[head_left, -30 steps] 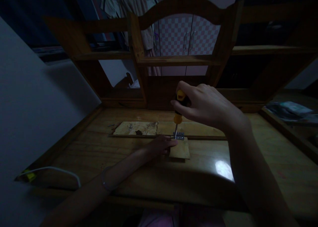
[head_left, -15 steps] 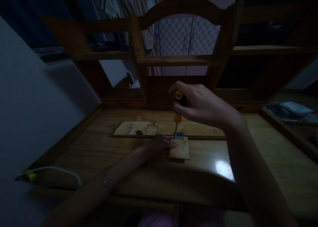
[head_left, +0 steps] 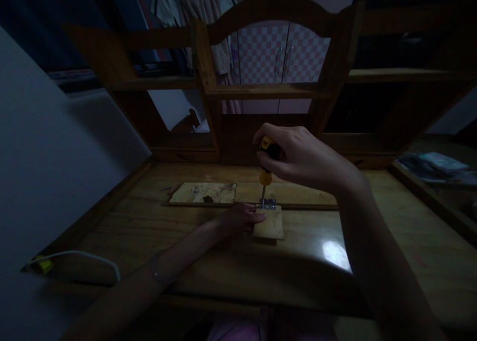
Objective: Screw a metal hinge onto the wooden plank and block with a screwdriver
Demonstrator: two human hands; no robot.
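The right hand wraps a yellow-and-black screwdriver, tip down at the nine-o'clock end of the metal hinge. Six o'clock from the hinge sits the small board — its edge gripped by the left hand — while a long plank lies at twelve.

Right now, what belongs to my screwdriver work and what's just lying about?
In use:
yellow-and-black screwdriver, in the right hand
small silver metal hinge
small square pale wooden piece, touched by the left hand
long pale wooden board

Apparently lying about:
thin white cable
small bright-yellow object
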